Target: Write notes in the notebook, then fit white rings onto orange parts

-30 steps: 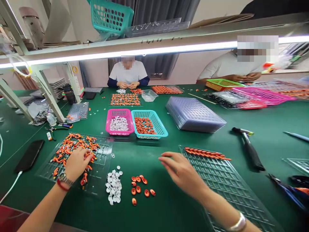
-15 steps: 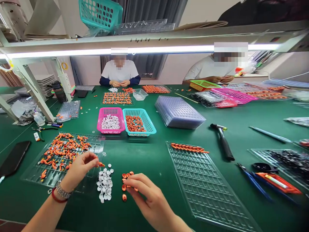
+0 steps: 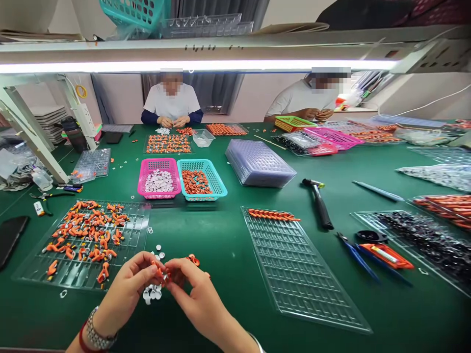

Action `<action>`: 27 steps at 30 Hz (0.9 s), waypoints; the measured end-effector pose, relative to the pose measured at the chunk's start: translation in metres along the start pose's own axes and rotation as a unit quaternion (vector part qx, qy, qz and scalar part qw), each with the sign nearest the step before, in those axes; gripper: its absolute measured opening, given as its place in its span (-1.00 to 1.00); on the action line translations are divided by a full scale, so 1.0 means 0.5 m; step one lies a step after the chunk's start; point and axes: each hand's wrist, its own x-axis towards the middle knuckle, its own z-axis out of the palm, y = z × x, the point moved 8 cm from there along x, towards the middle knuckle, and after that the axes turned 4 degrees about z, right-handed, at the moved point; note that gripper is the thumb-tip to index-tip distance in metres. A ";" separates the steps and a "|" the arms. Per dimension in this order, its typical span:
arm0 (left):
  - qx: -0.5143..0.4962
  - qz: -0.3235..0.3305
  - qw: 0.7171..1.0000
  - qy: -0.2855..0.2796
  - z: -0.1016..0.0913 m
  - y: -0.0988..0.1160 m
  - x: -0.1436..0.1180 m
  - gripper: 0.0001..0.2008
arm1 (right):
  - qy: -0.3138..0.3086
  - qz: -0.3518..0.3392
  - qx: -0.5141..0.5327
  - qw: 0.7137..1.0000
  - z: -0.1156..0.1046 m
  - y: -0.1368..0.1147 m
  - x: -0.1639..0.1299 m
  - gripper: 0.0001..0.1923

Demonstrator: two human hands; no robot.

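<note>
The green table [image 3: 228, 245] is stretching from the near edge to the two people sitting at its far side, with a lit shelf rail [image 3: 206, 63] hanging low across the top of the view. A stack of clear trays [image 3: 259, 164] is sitting well back of centre. On the right a clear empty tray [image 3: 301, 274] is lying at a slant, its near corner coming close to the table's front edge and a row of orange pieces [image 3: 272, 214] filling its far edge. On the left another clear tray [image 3: 84, 245] is carrying a loose scatter of orange parts. Between these two trays a strip of bare green is running from the baskets down to the hands — this is the open room. A pink basket [image 3: 159, 178] and a teal basket [image 3: 201, 178] are standing side by side behind it. A hammer [image 3: 319, 206] is lying right of the empty tray.

The left hand [image 3: 127, 289] and the right hand [image 3: 195, 294] are meeting fingertip to fingertip near the front edge, both pinching closed on a small orange piece [image 3: 159, 269] held just above the table. Directly under them white caps [image 3: 152, 293] are lying in a little heap — orange rings [image 3: 192, 260] are peeking out just beyond the right hand's fingers.
</note>
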 end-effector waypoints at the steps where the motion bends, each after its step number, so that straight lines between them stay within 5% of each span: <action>1: 0.008 0.003 1.000 0.009 -0.008 0.001 0.001 -0.77 | 0.005 0.006 -0.002 1.000 -0.002 0.002 0.000 -0.74; 6: 0.123 0.051 0.984 0.117 -0.100 0.032 -0.003 -0.80 | 0.022 0.064 0.123 0.990 -0.018 0.022 -0.003 -0.85; 9: 0.208 0.087 0.954 0.200 -0.139 0.059 -0.022 -0.73 | 0.017 0.132 0.278 0.951 -0.014 0.045 -0.005 -0.76; 11: 0.237 0.092 0.948 0.191 -0.120 0.057 -0.034 -0.72 | 0.031 0.137 0.349 0.926 -0.014 0.047 -0.006 -0.70; 13: 0.202 0.054 0.973 0.099 -0.062 0.024 -0.038 -0.74 | 0.053 0.110 0.384 0.915 -0.017 0.039 -0.009 -0.70; 15: 0.047 -0.037 0.998 -0.002 0.008 -0.029 -0.049 -0.65 | 0.072 0.073 0.384 0.918 -0.021 0.027 -0.018 -0.75; 19: -0.135 -0.148 0.979 -0.032 0.083 -0.082 -0.071 -0.56 | 0.091 -0.026 0.299 0.950 -0.036 -0.007 -0.043 -0.85; 23: -0.226 -0.166 0.959 -0.043 0.107 -0.074 -0.075 -0.72 | 0.083 -0.124 0.180 0.972 -0.050 -0.045 -0.071 -0.85; 27: -0.194 -0.104 0.975 -0.023 0.088 -0.050 -0.067 -0.78 | 0.040 -0.156 0.158 0.974 -0.053 -0.063 -0.091 -0.80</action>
